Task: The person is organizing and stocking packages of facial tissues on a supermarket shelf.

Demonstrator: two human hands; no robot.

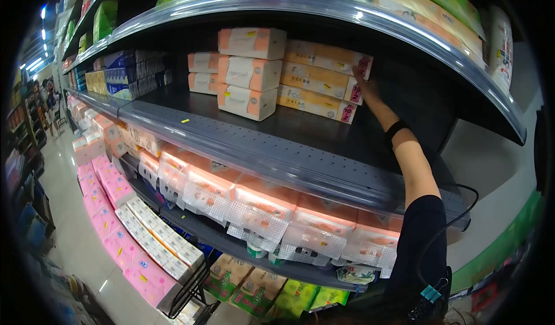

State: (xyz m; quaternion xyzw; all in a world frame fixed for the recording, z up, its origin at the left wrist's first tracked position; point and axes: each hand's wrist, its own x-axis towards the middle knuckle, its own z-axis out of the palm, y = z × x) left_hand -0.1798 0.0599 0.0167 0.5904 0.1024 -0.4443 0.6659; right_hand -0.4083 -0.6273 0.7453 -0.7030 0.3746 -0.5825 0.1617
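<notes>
My right hand (365,86) reaches in from the right, a dark band round the wrist. Its fingers are stretched out against the pink-labelled end of the stacked orange tissue packs (318,77). Three of these long packs lie one on another, and the upper ones sit slightly askew. Directly left of them stands a stack of three white and peach tissue packs (251,73). Two smaller-looking packs (203,72) of the same colours are stacked behind it to the left. My left hand is out of view.
The dark perforated shelf (231,134) has a clear plastic front rail. Blue tissue packs (124,73) stand farther left. Below are peach packs (260,198) and a rack of pink boxes (121,247). Green packs (428,4) lie on the shelf above. A cable (475,200) hangs by my arm.
</notes>
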